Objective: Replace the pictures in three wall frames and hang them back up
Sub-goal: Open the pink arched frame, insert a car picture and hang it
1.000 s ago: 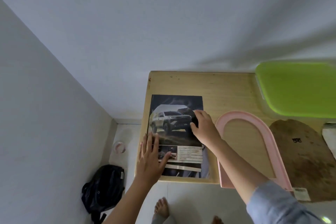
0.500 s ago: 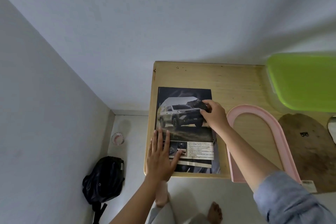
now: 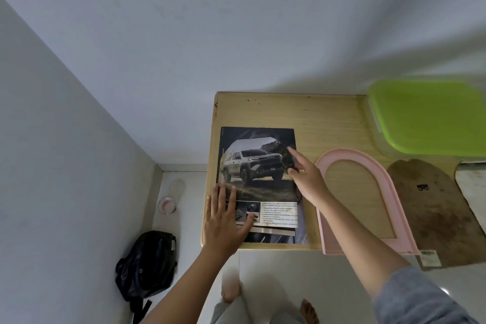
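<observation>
The magazine (image 3: 259,166) lies open at a truck picture in the front left corner of the table (image 3: 315,113). It is close to the left edge and its foot reaches the front edge, with bare wood behind it up to the wall. The left hand (image 3: 223,221) presses flat with spread fingers on its lower left part. The right hand (image 3: 306,177) pinches the page's right edge between forefinger and thumb.

Just right of it lies the pink arched frame (image 3: 342,153), its foot past the front edge, then the brown backing board (image 3: 434,208). The right arm hides part of the frame's left rail. A green-lidded box (image 3: 426,118) and a pale sheet (image 3: 473,187) are cut off at the right.

Since half a second ago, both hands keep their places on the magazine.
</observation>
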The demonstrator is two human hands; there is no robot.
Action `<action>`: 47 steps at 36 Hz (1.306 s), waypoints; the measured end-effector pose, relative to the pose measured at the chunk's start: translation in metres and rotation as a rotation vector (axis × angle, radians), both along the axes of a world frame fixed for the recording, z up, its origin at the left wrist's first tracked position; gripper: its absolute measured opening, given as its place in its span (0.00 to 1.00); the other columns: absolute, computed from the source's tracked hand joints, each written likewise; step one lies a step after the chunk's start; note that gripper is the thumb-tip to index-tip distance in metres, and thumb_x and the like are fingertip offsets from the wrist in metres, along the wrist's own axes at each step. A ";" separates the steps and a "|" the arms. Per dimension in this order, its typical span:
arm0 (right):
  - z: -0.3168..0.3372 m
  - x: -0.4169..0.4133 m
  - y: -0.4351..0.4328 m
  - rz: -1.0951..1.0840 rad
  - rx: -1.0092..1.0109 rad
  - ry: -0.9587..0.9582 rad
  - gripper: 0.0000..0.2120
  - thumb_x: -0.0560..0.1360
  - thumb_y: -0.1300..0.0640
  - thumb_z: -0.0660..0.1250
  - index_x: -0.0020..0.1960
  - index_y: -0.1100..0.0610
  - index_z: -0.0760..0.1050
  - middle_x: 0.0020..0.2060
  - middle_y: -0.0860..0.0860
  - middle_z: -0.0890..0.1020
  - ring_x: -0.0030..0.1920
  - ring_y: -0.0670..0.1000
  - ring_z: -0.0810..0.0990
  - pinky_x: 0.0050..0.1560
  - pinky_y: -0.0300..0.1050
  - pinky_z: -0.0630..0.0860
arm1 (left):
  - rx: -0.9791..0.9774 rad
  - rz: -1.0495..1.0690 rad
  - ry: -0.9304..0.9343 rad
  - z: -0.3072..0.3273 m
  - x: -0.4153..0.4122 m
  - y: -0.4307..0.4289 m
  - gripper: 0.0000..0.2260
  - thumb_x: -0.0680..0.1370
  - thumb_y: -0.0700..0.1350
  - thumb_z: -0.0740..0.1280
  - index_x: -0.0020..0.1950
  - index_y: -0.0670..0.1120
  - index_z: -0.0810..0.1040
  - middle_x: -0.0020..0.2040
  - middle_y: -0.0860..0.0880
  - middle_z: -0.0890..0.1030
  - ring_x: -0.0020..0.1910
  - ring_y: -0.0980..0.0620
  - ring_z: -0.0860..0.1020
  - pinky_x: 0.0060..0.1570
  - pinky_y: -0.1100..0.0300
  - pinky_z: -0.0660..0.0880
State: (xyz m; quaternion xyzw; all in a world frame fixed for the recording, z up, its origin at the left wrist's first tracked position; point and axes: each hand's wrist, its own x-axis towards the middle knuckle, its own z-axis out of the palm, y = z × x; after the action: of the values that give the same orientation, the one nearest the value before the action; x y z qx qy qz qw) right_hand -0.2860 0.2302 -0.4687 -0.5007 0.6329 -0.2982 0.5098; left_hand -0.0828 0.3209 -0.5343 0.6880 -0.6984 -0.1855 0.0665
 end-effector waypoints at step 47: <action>0.045 -0.179 0.083 -0.186 -0.152 -0.153 0.18 0.78 0.54 0.61 0.68 0.50 0.68 0.58 0.47 0.71 0.60 0.50 0.74 0.57 0.46 0.76 | -0.204 0.114 1.171 0.156 -0.247 0.031 0.19 0.80 0.52 0.57 0.68 0.66 0.58 0.68 0.47 0.70 0.65 0.47 0.73 0.56 0.45 0.76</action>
State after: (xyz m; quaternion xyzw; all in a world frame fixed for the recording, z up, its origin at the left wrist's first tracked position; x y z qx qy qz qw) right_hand -0.4653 0.3132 -0.4236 -0.4528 0.6113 -0.4288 0.4873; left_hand -0.3299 0.3516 -0.3780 0.4979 -0.5218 -0.4621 0.5160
